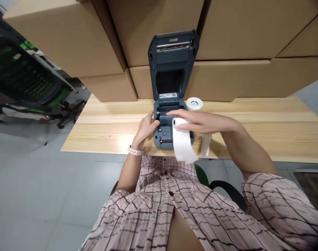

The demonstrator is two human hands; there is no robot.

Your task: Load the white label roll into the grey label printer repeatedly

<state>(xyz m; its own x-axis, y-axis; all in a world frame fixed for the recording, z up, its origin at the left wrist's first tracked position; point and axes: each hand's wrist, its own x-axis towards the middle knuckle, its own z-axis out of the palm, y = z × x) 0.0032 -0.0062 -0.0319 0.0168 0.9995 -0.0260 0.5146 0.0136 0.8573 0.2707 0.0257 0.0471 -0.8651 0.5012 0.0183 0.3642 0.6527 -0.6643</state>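
Note:
A dark blue-grey label printer (162,141) stands on the wooden table with its lid (171,62) tipped up and back. My left hand (147,127) grips the printer's left side, thumb over the rim. Over the right part of the open bay, my right hand (200,120) holds a white label roll (177,122), its fingers across the top. A loose strip of label paper (183,148) hangs from that roll past the printer's front. Behind my right hand another white roll (194,103) rests on the table, and a white strip (206,144) lies below my right wrist.
Large cardboard boxes (159,31) are stacked along the back of the wooden table (253,118), close behind the raised lid. An office chair (30,76) stands on the floor at left. The table's front edge runs just before my body.

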